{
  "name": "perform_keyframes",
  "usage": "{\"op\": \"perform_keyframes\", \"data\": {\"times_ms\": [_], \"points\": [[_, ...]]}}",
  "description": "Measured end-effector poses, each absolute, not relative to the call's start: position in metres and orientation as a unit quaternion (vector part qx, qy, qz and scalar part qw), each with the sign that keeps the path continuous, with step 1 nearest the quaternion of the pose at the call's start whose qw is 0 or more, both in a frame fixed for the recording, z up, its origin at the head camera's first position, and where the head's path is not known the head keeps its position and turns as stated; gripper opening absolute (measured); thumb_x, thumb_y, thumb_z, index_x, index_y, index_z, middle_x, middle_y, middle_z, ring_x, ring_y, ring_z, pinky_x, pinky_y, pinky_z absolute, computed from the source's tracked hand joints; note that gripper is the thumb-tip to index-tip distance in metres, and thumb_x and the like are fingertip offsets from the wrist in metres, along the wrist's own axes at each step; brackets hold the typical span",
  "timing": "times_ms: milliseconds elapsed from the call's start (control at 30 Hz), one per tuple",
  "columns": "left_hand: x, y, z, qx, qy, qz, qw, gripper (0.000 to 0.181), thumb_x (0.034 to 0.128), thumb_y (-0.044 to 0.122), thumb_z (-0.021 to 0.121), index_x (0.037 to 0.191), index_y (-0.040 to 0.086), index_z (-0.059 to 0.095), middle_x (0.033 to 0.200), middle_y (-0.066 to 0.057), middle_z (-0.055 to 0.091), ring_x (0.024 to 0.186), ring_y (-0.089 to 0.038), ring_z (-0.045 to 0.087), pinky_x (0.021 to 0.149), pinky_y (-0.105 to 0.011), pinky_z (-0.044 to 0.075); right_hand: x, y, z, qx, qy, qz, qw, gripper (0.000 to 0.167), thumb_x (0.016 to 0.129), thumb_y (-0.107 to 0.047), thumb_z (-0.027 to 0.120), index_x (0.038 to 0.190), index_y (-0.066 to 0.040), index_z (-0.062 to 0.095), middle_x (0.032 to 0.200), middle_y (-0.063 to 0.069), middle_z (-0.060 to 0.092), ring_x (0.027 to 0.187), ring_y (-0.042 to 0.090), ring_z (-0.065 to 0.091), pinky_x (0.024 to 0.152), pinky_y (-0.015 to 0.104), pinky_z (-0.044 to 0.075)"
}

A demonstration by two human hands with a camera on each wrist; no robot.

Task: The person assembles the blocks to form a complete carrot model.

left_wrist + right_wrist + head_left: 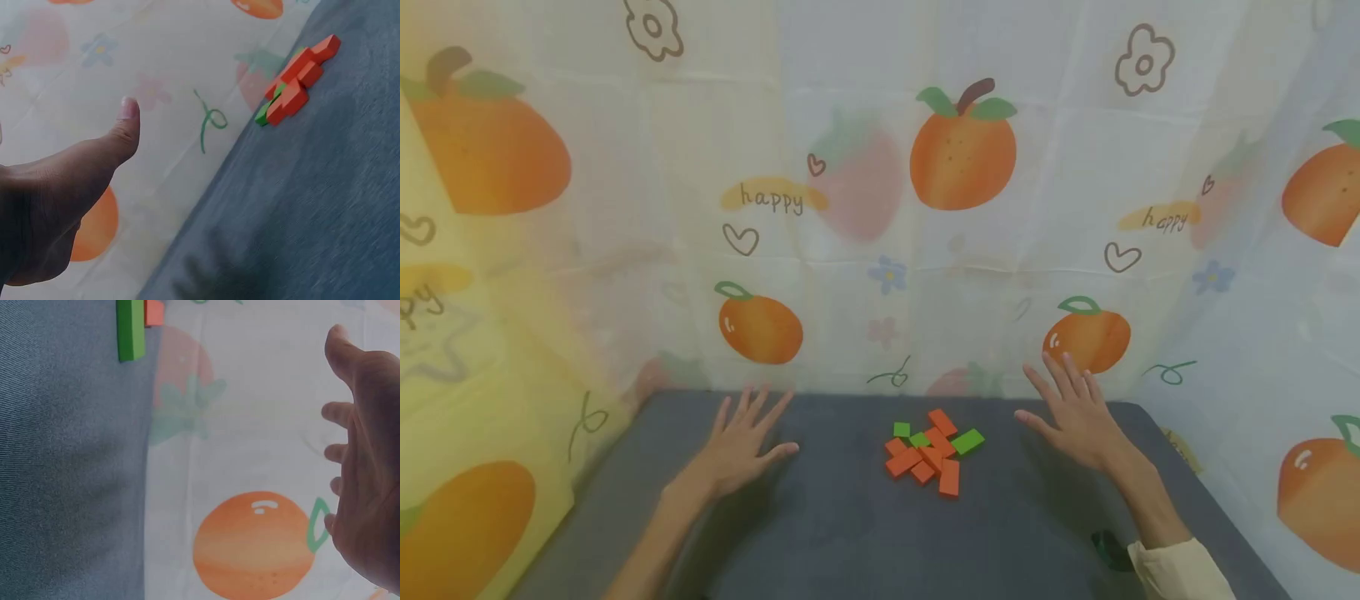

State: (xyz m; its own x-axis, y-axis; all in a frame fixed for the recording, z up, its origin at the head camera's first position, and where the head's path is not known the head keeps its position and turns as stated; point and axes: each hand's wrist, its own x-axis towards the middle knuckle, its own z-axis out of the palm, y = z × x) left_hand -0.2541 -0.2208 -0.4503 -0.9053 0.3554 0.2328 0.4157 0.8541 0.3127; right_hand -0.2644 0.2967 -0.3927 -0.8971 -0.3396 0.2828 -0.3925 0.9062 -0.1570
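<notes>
A loose pile of orange blocks (950, 477) and green blocks (968, 442) lies on the dark grey table, some leaning on one another. My left hand (741, 450) hovers left of the pile, fingers spread and holding nothing. To the pile's right, my right hand (1075, 421) is also held above the table with spread fingers and nothing in it. In the left wrist view the orange blocks (295, 97) appear well away from my thumb (128, 125). The right wrist view shows one green block (130, 331) at its top edge, apart from my right hand (372, 462).
A fruit-printed curtain (865, 50) hangs behind the table (835, 542) and along both sides. A dark object (1111, 552) lies near my right sleeve (1183, 571); its kind is unclear. Something round and tan (1182, 450) shows past the table's right edge.
</notes>
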Motion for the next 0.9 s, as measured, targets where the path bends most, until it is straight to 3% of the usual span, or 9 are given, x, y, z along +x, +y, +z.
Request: {"op": "perform_keyframes", "data": {"times_ms": [133,333,633,800,900], "points": [[-0.254,-0.200,-0.457,-0.223,-0.953,-0.192,0.073,0.085,0.1003,0.059,0.058,0.168,0.022,0.024,0.176,-0.017,0.018,0.161,-0.053,0.007,0.124,-0.076,0.004,-0.260,0.294,-0.395,0.199,-0.966,0.101,0.131,0.081,0.100,-0.052,0.063,0.163,-0.009,0.035,0.172,0.026,0.022,0.160,0.053,0.009,0.122,0.079,0.010],[-0.250,-0.150,-0.473,-0.274,-0.940,-0.204,0.002,0.080,0.1036,0.055,0.056,0.169,0.023,0.022,0.177,-0.009,0.019,0.163,-0.047,0.008,0.127,-0.073,0.006,-0.251,0.276,-0.412,0.241,-0.959,0.096,0.115,0.075,0.101,-0.049,0.063,0.161,-0.010,0.041,0.170,0.023,0.031,0.158,0.054,0.018,0.122,0.076,0.016],[-0.262,-0.092,-0.500,-0.351,-0.912,-0.198,-0.080,0.061,0.1096,0.045,0.049,0.163,0.020,0.038,0.171,-0.003,0.037,0.162,-0.042,0.023,0.127,-0.072,0.010,-0.242,0.240,-0.458,0.324,-0.934,0.140,-0.059,0.066,0.104,-0.057,0.054,0.153,-0.013,0.054,0.166,0.017,0.042,0.158,0.053,0.022,0.121,0.077,0.019],[-0.257,-0.083,-0.497,-0.365,-0.915,-0.162,-0.061,0.046,0.1081,0.039,0.055,0.148,0.018,0.060,0.149,-0.002,0.063,0.146,-0.030,0.053,0.124,-0.066,0.026,-0.246,0.242,-0.480,0.357,-0.919,0.126,-0.109,0.060,0.105,-0.060,0.051,0.154,-0.026,0.054,0.164,0.007,0.046,0.148,0.046,0.041,0.104,0.078,0.039],[-0.252,-0.082,-0.487,-0.367,-0.921,-0.133,-0.017,0.036,0.1033,0.036,0.066,0.134,0.018,0.070,0.129,0.000,0.073,0.125,-0.022,0.065,0.117,-0.056,0.041,-0.242,0.244,-0.470,0.335,-0.929,0.115,-0.109,0.050,0.102,-0.055,0.059,0.141,-0.024,0.065,0.152,0.008,0.055,0.135,0.041,0.051,0.100,0.071,0.045]]}}
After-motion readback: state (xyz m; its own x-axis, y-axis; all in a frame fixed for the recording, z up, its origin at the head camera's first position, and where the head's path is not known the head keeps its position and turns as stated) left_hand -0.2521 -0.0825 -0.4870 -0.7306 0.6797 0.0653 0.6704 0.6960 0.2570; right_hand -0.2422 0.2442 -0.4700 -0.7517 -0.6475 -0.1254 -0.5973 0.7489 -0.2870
